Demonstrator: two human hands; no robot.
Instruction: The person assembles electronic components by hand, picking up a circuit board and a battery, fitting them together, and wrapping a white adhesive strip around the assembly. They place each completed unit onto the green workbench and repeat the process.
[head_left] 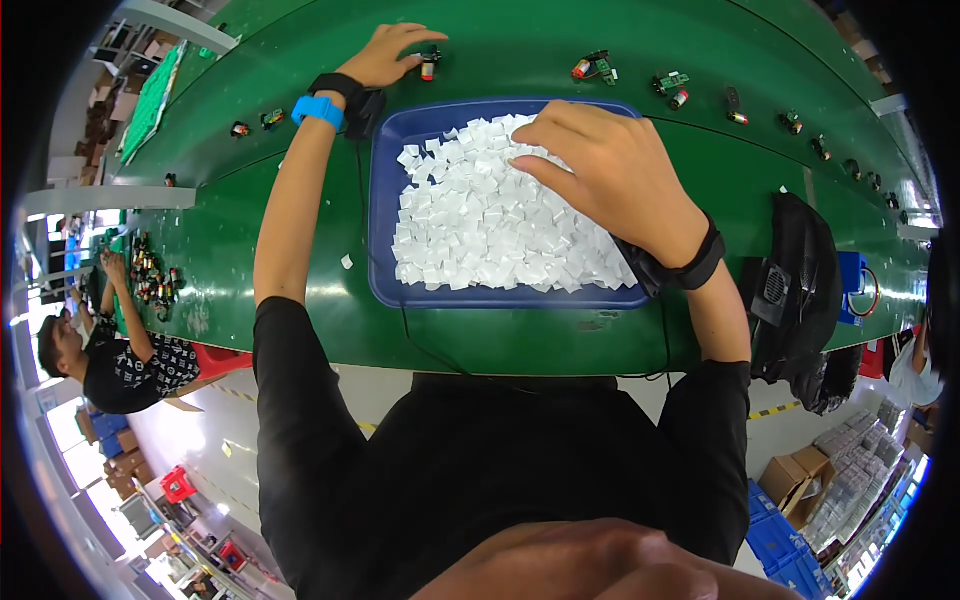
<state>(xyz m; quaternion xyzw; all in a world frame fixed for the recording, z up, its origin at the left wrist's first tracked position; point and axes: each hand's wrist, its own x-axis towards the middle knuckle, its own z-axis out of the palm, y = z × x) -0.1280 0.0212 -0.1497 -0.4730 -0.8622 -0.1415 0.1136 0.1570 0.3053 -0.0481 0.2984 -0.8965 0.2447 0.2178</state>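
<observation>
My left hand (385,57) reaches out at the far left of the tray, its fingers stretched and apart. Just by its thumb is a small assembly (430,68) with a black top and a red-orange cylinder; the thumb seems to touch it. In front of me a blue tray (383,250) holds a heap of small white square pieces (500,215). Over the tray's right side hovers my right hand (600,160), thumb and forefinger curved with a gap between their tips, above the white pieces. Both wrists wear black bands; a blue band (318,110) is also on the left.
More small assemblies with green boards (670,82) lie in a row along the green table (330,220). A black bag (805,270) lies at the right. Cables run from the wrists. A co-worker (120,350) sits at left beside a pile of assemblies (152,275).
</observation>
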